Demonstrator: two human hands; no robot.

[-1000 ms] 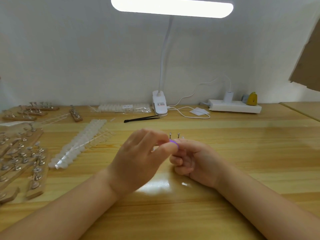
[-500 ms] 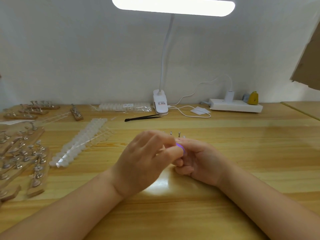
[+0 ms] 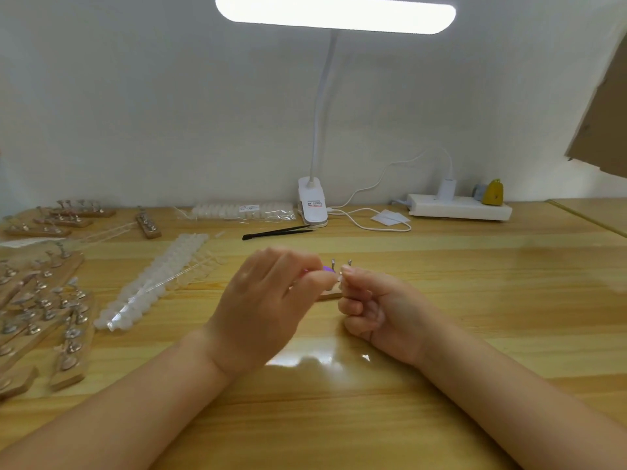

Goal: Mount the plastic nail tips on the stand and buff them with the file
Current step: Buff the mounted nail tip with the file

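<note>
a: what is worn on the arms entering from the lower corners of the frame?
b: nothing that shows. both forearms are bare, no sleeve edge in view.
a: and the hands?
b: left hand [image 3: 268,310] and right hand [image 3: 380,310] are ungloved, with short, plain fingernails.

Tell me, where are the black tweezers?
In the head view, the black tweezers lie on the table's far side, just left of the lamp clip, beyond both hands.
</note>
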